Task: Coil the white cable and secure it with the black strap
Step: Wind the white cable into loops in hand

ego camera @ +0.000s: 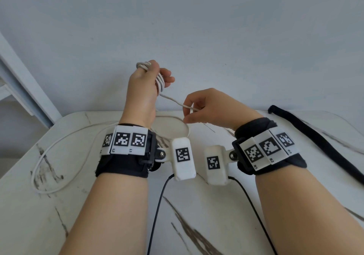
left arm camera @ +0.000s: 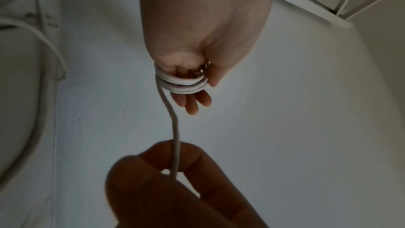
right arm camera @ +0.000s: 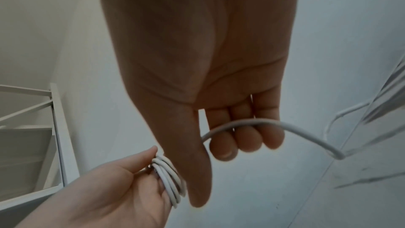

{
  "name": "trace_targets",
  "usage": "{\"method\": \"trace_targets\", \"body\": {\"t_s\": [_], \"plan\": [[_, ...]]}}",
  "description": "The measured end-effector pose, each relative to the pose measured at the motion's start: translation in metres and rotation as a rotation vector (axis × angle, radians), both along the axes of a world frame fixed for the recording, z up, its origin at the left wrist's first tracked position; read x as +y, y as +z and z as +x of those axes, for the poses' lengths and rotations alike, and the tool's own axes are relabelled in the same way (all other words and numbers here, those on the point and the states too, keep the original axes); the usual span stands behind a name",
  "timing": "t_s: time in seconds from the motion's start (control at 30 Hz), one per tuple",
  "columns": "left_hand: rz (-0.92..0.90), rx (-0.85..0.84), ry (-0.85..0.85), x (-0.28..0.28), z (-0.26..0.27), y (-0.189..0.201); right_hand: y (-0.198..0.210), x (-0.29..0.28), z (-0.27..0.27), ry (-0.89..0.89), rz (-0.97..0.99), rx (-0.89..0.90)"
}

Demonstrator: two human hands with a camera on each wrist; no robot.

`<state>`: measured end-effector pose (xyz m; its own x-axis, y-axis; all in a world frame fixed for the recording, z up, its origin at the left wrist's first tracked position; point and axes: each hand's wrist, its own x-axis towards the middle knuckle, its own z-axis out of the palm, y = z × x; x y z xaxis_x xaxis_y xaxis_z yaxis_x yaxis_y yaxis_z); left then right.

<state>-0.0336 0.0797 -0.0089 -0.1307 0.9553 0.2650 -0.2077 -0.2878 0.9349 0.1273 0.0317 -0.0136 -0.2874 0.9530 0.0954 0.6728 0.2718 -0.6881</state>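
Several turns of the white cable [ego camera: 160, 81] are wound around the fingers of my raised left hand [ego camera: 146, 77], whose thumb presses the coil [left arm camera: 183, 84]. From the coil [right arm camera: 170, 178] a free strand [ego camera: 173, 101] runs down to my right hand [ego camera: 199, 107], which holds it in curled fingers [right arm camera: 245, 138] above the table's far edge. The remaining cable [ego camera: 51, 152] lies in a wide loop on the marble table [ego camera: 197, 205]. The black strap [ego camera: 315, 142] lies flat at the table's right, away from both hands.
A pale wall stands behind the table. A white shelf frame [ego camera: 23, 81] stands at the far left. Black leads [ego camera: 157, 211] from the wrist cameras trail over the near part of the table.
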Motion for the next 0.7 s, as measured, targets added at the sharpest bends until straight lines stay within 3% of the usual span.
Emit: {"method": "trace_targets", "body": {"t_s": [0.17, 0.4, 0.57, 0.7], "plan": [[0.020, 0.291, 0.129, 0.005, -0.004, -0.008, 0.005, -0.001, 0.003, -0.026, 0.017, 0.024], [-0.047, 0.634, 0.164, 0.006, -0.003, -0.012, 0.013, -0.004, 0.002, -0.057, 0.088, 0.159], [-0.108, 0.814, -0.070, 0.000, 0.008, -0.010, 0.019, -0.004, 0.004, -0.123, 0.155, 0.333], [-0.138, 0.792, -0.191, -0.007, 0.011, -0.006, 0.017, -0.002, 0.007, -0.189, 0.228, 0.401]]}}
